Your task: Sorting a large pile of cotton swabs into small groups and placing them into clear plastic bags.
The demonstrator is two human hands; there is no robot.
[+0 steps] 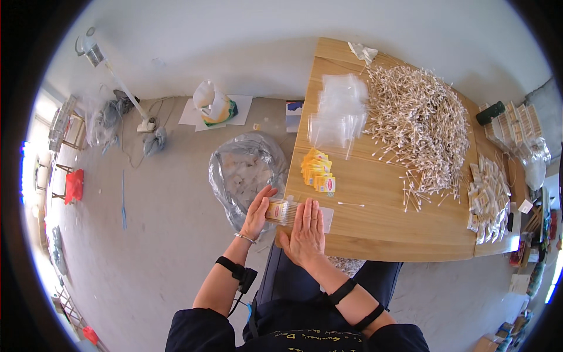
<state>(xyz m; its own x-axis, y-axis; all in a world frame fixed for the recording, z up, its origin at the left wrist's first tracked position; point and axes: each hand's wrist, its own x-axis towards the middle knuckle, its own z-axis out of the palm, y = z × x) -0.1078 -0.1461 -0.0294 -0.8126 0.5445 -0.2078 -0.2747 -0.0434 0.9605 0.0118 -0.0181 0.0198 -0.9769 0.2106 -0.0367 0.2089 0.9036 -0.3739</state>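
Observation:
A small clear packet of cotton swabs (280,212) with a yellow-and-red label lies between my hands at the table's left corner. My left hand (255,215) grips its left end, thumb and fingers around it. My right hand (304,230) lies flat against the packet's right end, fingers stretched out, palm down. Part of a clear plastic sleeve (328,218) shows beside the right fingers. Just beyond are a fanned stack of yellow label cards (316,170) and one loose cotton swab (352,204).
Clear bags (339,111) and a large heap of cotton swabs (416,126) cover the wooden table's (375,234) far part. Filled packets (488,196) pile up at the right. A grey plastic bag (224,182) with scraps stands on the floor left of the table.

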